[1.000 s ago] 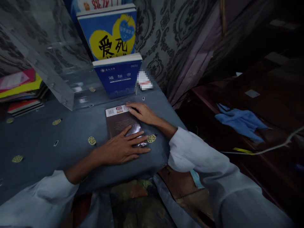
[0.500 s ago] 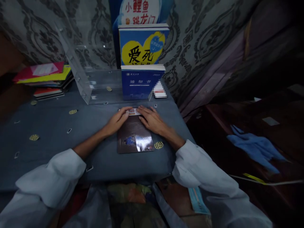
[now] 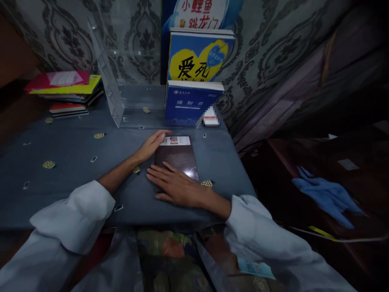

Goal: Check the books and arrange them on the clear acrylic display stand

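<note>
A dark brown book (image 3: 176, 155) lies flat on the blue-grey tablecloth, with a white barcode strip along its far edge. My left hand (image 3: 151, 146) rests at its far left corner, fingers stretched out and touching the edge. Flat across the near part of the cover lies my right hand (image 3: 176, 184), fingers extended to the left. It hides the lower picture on the cover. Neither hand grasps anything.
Behind the book, a clear acrylic rack (image 3: 112, 97) holds a blue booklet (image 3: 194, 103) and a blue-and-yellow book (image 3: 199, 56). Stacked books (image 3: 65, 87) lie at the left. A blue cloth (image 3: 328, 194) lies on a dark surface at the right.
My right hand has slid from the book's far edge down to its near part. My left hand stays by the far left corner. The view has shifted slightly.
</note>
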The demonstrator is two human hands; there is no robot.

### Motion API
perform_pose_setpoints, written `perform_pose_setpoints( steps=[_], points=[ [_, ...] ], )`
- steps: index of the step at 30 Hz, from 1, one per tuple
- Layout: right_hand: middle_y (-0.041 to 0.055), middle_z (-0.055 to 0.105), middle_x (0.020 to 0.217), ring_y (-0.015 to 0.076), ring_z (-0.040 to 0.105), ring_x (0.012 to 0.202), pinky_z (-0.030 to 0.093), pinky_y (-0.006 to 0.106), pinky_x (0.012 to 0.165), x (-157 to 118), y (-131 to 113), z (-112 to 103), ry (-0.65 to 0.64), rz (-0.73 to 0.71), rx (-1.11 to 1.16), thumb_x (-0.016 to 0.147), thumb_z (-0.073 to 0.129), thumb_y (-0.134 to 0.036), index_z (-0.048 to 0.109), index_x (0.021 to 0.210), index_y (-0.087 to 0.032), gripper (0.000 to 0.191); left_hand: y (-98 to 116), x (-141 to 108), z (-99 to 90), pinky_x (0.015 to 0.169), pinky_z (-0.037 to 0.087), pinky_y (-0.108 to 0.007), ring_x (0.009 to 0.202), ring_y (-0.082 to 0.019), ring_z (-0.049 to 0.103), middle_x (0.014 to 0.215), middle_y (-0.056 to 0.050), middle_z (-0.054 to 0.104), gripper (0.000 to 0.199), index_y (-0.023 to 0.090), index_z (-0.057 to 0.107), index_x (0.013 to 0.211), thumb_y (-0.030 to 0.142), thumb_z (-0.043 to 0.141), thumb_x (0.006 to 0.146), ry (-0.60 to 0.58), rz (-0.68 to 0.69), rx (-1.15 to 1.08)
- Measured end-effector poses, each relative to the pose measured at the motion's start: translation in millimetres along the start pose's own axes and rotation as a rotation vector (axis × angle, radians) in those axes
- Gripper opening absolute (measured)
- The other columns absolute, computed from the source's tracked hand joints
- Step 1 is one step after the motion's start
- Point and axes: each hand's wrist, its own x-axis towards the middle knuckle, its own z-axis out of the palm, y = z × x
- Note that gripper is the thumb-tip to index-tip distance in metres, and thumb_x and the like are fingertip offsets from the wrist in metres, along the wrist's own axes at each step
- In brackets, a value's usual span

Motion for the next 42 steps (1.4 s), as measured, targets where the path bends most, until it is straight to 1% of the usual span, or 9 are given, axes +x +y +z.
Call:
perform_pose_setpoints(
  steps=[5,9,16,24,27,31,34,38,42],
  points=[
    [0.0136,0.042,0.159,0.0243,0.030,0.152,0.025,0.048,0.126,-20,-17,5,0.038,0.028,-0.054,0.103,0.049,-0.039,0.041,0.151,-0.012,0.056,-1,-7,-0.5,0.121,0.031,-0.046,0.145,-0.027,0.042,0.148,-0.014,0.054,0.048,0.013,0.056,0.134,0.044,0.040,0.101,-0.084,0.115,0.298],
    [0.0177,0.042,0.158,0.0295,0.033,0.150,0.029,0.054,0.123,-34,-24,9,0.078,0.132,-0.107,0.100,0.055,-0.037,0.044,0.149,-0.010,0.057,-9,-10,2.5,0.123,0.027,-0.050,0.149,-0.025,0.035,0.153,-0.016,0.049,0.044,0.013,0.054,0.137,0.032,0.040,0.100,-0.124,0.182,0.536],
    [0.0262,0.040,0.156,0.0419,0.032,0.148,0.032,0.071,0.114,-55,-38,15,0.137,0.350,-0.192,0.094,0.063,-0.043,0.045,0.149,-0.010,0.066,-7,-16,8.1,0.121,0.028,-0.054,0.151,-0.029,0.031,0.160,-0.018,0.038,0.050,0.013,0.045,0.147,0.031,0.039,0.101,-0.161,0.108,0.782],
    [0.0242,0.040,0.157,0.0429,0.034,0.147,0.032,0.074,0.111,-80,-54,22,0.150,0.388,-0.203,0.089,0.068,-0.051,0.046,0.150,-0.015,0.074,22,-30,11.0,0.105,0.046,-0.050,0.122,-0.031,0.058,0.135,-0.017,0.061,0.043,0.015,0.056,0.136,0.033,0.047,0.099,-0.161,0.188,0.997],
    [0.0191,0.048,0.153,0.0387,0.042,0.144,0.038,0.070,0.110,-95,-63,28,0.176,0.369,-0.208,0.091,0.067,-0.040,0.048,0.148,-0.020,0.064,41,-45,14.8,0.095,0.052,-0.049,0.111,-0.032,0.062,0.125,-0.018,0.065,0.039,0.014,0.059,0.132,0.033,0.047,0.099,-0.211,0.170,1.056],
    [0.0098,0.063,0.141,0.0277,0.055,0.136,0.047,0.059,0.109,-116,-77,36,0.294,0.373,-0.215,0.096,0.052,-0.014,0.056,0.142,-0.025,0.047,61,-70,20.1,0.086,0.054,-0.044,0.101,-0.031,0.065,0.109,-0.016,0.069,0.034,0.014,0.062,0.126,0.030,0.046,0.100,-0.280,0.165,1.100],
    [0.0070,0.070,0.131,0.0239,0.059,0.131,0.052,0.052,0.106,-128,-86,32,0.366,0.326,-0.174,0.097,0.049,-0.014,0.057,0.141,-0.026,0.046,70,-86,22.0,0.082,0.055,-0.042,0.098,-0.031,0.065,0.103,-0.016,0.069,0.034,0.014,0.063,0.121,0.033,0.043,0.102,-0.310,0.167,1.105],
    [0.0059,0.073,0.126,0.0225,0.064,0.125,0.056,0.046,0.103,-134,-85,6,0.447,0.212,-0.116,0.099,0.052,-0.020,0.052,0.146,-0.027,0.048,77,-92,15.6,0.082,0.054,-0.039,0.095,-0.028,0.066,0.102,-0.014,0.069,0.038,0.016,0.065,0.122,0.040,0.042,0.103,-0.366,0.150,1.029],
    [0.0068,0.073,0.124,0.0224,0.070,0.115,0.060,0.042,0.097,-130,-74,-24,0.607,0.244,0.000,0.100,0.049,-0.022,0.045,0.151,-0.031,0.052,72,-82,-0.9,0.096,0.051,-0.038,0.107,-0.025,0.066,0.115,-0.010,0.070,0.048,0.020,0.068,0.121,0.049,0.033,0.105,-0.397,0.101,0.706]
  ],
)
